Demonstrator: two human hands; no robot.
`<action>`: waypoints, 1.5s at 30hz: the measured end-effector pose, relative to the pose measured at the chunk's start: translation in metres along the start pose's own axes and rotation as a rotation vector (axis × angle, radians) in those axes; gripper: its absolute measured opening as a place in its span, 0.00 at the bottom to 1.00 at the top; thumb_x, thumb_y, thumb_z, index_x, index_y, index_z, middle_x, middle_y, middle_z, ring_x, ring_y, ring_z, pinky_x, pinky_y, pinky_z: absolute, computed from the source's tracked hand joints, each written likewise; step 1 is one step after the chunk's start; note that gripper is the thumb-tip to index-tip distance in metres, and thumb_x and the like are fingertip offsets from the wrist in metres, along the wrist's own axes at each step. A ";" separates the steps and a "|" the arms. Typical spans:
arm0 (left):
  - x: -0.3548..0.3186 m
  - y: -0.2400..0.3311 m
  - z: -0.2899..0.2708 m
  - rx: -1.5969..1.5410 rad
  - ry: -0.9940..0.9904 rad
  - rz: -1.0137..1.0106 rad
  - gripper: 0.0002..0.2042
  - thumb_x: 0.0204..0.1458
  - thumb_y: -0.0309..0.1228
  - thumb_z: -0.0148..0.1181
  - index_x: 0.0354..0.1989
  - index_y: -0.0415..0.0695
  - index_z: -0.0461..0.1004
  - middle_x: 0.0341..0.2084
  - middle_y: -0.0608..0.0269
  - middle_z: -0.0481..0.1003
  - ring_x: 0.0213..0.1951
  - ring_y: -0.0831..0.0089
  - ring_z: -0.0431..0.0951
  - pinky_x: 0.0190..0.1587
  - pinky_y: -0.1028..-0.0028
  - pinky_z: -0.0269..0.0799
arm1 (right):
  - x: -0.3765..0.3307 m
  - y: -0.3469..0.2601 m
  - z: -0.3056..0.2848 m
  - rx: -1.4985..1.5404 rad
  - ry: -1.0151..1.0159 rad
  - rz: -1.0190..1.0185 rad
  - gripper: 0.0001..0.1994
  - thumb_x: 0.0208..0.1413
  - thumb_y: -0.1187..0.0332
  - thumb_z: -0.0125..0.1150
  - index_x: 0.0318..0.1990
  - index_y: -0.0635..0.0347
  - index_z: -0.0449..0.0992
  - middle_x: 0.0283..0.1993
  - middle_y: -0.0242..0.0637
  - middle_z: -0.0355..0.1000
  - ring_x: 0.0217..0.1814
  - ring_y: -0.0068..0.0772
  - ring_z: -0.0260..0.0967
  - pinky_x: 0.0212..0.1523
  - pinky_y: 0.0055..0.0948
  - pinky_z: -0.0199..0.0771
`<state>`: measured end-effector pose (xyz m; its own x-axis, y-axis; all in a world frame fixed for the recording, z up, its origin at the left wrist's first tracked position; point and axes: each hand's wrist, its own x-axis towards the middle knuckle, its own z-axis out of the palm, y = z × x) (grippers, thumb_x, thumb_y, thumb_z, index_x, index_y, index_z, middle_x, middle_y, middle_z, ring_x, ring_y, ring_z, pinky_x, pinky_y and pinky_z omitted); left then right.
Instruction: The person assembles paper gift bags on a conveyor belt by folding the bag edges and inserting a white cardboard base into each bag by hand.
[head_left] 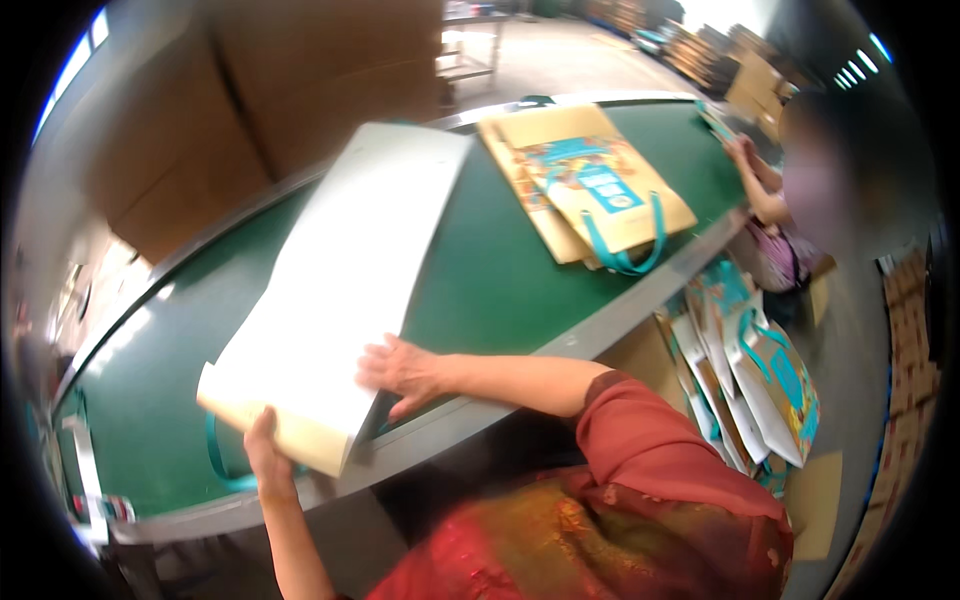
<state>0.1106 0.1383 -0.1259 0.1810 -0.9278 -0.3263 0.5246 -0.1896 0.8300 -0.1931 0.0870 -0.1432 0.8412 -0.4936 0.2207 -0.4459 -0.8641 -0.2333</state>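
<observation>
The far end of the green belt (480, 270) is bent by the lens, and its left end is lost in blur at the lower left of the frame. The big white sheet (340, 280) is stretched from the upper middle down to the lower left, and part of the belt is hidden under it. A teal handle (215, 460) is seen poking out below the sheet's near edge, but the thing it belongs to is covered and cannot be made out. The left hand (265, 450) is found at the lower left, at the near corner of the sheet; the corner is pinched by it, though the fingers are hidden behind the paper. The right hand (405, 372) is laid flat and spread wide on the sheet's right edge, near the middle of the frame, and nothing is gripped by it. A stack of tan bags (585, 190) with teal handles is seen in the upper right, well apart from both hands. Another person (810, 190) at the right edge is blurred, and a hand of theirs is rested on the belt's far end. More bags (750, 380) are piled low on the right, partly cut off by the red sleeve (660, 440).
</observation>
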 end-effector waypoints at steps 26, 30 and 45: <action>-0.208 0.091 0.098 0.841 -0.887 0.159 0.12 0.48 0.28 0.64 0.40 0.36 0.76 0.32 0.53 0.78 0.36 0.64 0.80 0.38 0.67 0.77 | -0.147 -0.019 -0.058 1.046 0.401 0.442 0.13 0.59 0.75 0.51 0.51 0.67 0.73 0.49 0.40 0.74 0.49 0.30 0.72 0.51 0.26 0.73; -0.154 0.110 0.064 0.213 -0.478 0.512 0.12 0.55 0.27 0.56 0.47 0.40 0.71 0.31 0.53 0.76 0.32 0.63 0.78 0.36 0.69 0.77 | -0.138 -0.023 -0.091 1.333 0.475 0.704 0.17 0.60 0.67 0.53 0.53 0.67 0.71 0.48 0.37 0.73 0.51 0.29 0.70 0.52 0.25 0.71; 0.075 -0.052 0.102 1.190 0.050 0.360 0.16 0.51 0.37 0.58 0.45 0.41 0.74 0.26 0.58 0.75 0.31 0.68 0.74 0.39 0.71 0.69 | -0.118 0.071 -0.062 1.156 0.387 1.344 0.18 0.57 0.60 0.57 0.46 0.65 0.67 0.28 0.37 0.72 0.21 0.25 0.70 0.13 0.23 0.64</action>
<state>0.0123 0.0458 -0.1472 0.2037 -0.9790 0.0093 -0.6361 -0.1252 0.7614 -0.3431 0.0783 -0.1273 -0.0588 -0.8596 -0.5075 -0.1317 0.5106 -0.8497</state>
